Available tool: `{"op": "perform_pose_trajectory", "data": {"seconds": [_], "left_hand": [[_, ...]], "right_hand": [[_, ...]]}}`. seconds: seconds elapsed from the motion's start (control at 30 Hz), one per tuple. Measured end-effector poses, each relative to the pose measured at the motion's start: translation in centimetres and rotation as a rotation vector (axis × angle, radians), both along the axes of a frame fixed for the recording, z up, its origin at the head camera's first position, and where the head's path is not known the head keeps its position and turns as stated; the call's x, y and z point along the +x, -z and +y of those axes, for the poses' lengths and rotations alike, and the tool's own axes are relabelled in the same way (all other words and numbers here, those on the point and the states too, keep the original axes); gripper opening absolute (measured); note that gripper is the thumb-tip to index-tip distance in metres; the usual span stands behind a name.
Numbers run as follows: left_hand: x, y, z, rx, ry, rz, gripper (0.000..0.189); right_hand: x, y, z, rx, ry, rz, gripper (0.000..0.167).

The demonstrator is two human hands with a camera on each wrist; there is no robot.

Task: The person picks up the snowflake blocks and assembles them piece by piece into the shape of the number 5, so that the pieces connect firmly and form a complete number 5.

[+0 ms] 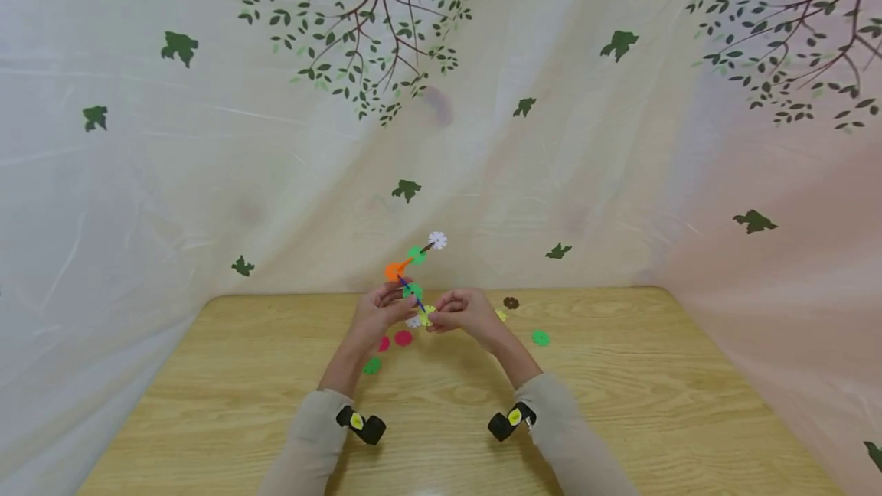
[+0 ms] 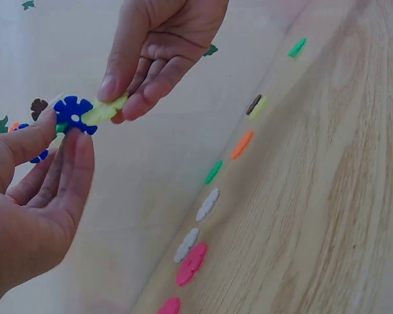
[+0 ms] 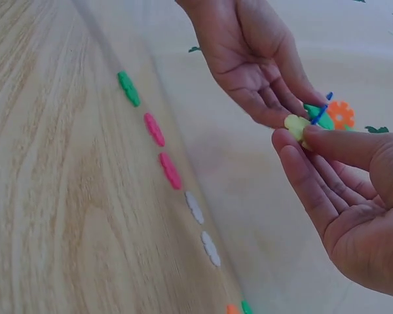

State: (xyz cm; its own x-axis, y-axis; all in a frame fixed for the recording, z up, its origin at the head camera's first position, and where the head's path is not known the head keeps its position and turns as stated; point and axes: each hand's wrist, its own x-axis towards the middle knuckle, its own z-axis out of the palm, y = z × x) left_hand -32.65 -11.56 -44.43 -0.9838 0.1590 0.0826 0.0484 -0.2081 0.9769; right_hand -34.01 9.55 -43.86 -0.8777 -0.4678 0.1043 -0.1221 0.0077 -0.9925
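My left hand [image 1: 377, 312] pinches a chain of slotted plastic snowflake discs by its green disc [image 1: 412, 292]. Above that hand the chain runs through an orange disc [image 1: 395, 272] and another green one to a white disc [image 1: 437, 239] at its far tip. In the left wrist view, a blue disc [image 2: 71, 111] stands just past the left fingertips. My right hand [image 1: 468, 316] pinches a yellow disc [image 2: 105, 112] between thumb and fingers, its edge meeting the blue disc. How deep their slots engage I cannot tell. Both hands are raised above the tabletop.
Loose discs lie along the far part of the wooden table [image 1: 620, 404]: pink [image 1: 403, 337], green [image 1: 540, 337], brown [image 1: 511, 302], white [image 2: 208, 204], orange [image 2: 242, 144] and yellow. Behind the table hangs a pale curtain [image 1: 310, 174] printed with leaves and branches.
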Motion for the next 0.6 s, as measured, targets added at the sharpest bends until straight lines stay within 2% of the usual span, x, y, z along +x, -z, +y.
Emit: {"op": "perform_pose_trajectory", "data": {"seconds": [0.23, 0.6], "left_hand": [[0.29, 0.05, 0.16, -0.065, 0.005, -0.036, 0.052], [0.12, 0.15, 0.34, -0.005, 0.009, -0.045, 0.041]], "right_hand": [[-0.04, 0.46, -0.58, -0.001, 0.019, 0.008, 0.018], [-0.12, -0.16, -0.01, 0.12, 0.006, 0.0, 0.011]]}}
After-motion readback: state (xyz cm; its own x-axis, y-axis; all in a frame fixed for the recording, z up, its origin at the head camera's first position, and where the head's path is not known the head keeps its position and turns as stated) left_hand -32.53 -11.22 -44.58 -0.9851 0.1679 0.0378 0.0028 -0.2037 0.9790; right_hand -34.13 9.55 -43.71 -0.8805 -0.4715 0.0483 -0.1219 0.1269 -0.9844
